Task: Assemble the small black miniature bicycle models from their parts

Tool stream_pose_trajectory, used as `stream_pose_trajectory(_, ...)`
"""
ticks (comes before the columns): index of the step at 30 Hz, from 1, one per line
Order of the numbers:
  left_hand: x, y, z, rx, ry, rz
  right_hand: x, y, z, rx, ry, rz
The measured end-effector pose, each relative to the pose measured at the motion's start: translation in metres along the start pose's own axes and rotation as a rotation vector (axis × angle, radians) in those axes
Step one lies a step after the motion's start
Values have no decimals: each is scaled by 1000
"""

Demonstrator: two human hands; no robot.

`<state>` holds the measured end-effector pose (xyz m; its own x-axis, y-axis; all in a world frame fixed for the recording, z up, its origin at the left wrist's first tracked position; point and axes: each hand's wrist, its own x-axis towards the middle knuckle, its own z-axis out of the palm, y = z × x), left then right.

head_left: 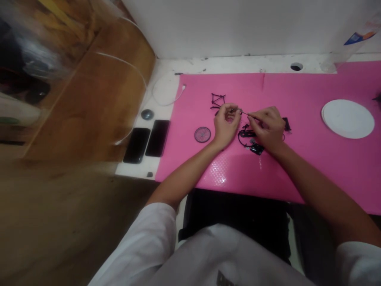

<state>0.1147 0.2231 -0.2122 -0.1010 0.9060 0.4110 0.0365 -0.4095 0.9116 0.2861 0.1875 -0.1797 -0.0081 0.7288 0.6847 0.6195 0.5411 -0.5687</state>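
My left hand [225, 126] is closed in a pinch over the pink mat, its fingertips around a small part too tiny to make out. My right hand [269, 126] pinches a thin dark rod [244, 113], whose far end meets the left fingertips. A small black toy bicycle frame [218, 100] lies just beyond my left hand, partly hidden by it. To the left of that hand rests a spoked toy wheel [202, 134]. Several small black parts [246, 135] lie between and below my hands, some covered by the right one. Another black piece [287, 124] shows past my right hand.
The pink mat [184, 159] covers the white table. Two dark phones [157, 138] and a round dark object [147, 114] lie at the left, near a white cable [169, 104]. White round lids or plates [348, 119] lie right; a clear bottle [342, 51] stands behind.
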Motion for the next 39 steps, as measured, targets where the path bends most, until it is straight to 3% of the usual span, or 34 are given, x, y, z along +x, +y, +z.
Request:
stream_pose_trajectory(23, -1, 6, -2, 29, -36, 18, 4, 7, -6, -64, -70, -18)
stream_pose_trajectory(32, -4, 15, -1, -45, -51, -98, 4, 12, -9, -95, -58, -8)
stream_pose_trajectory(39, -6, 21, 0, -61, -48, -115, 5, 13, -10, -91, -152, 65)
